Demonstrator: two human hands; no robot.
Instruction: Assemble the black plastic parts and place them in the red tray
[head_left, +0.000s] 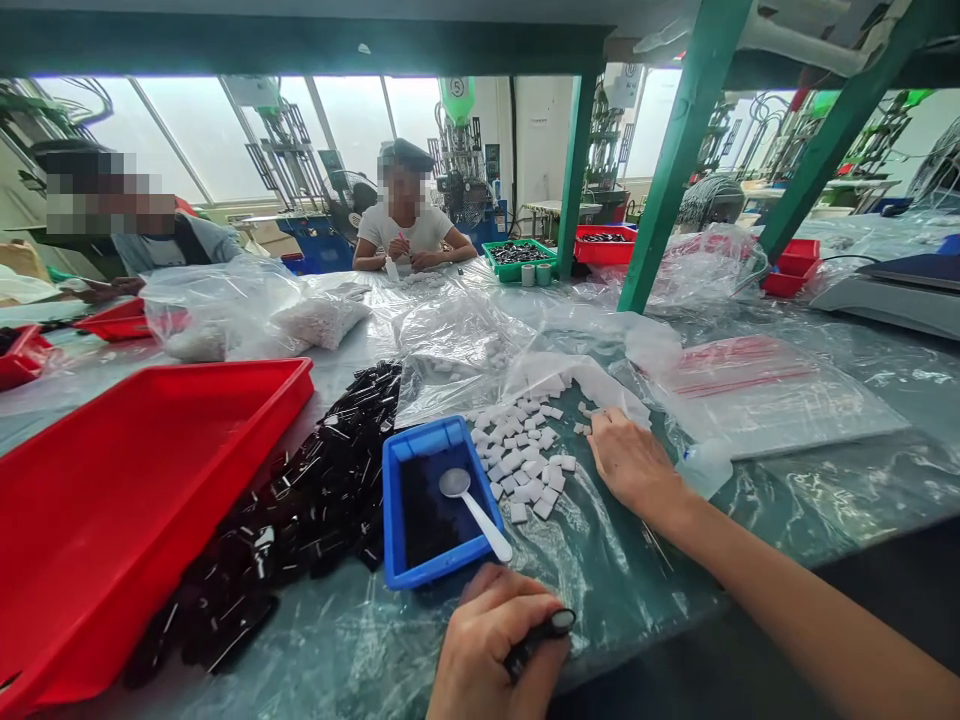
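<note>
At the near edge of the worktop [630,590], in the head view, the left hand [504,640] has its grip closed around a dark piece [536,640] with a pale round end, just below the blue tray [431,575]. In that tray, a white spoon [480,520] leans over the rim. The right hand [634,462] reaches beside the white squares [525,465]; whether its grip is wide or narrow, I cannot tell. Glossy black pieces [315,500] lie between the blue tray and a red tray [150,450].

Bright window backlight, seemingly soft edges
</note>
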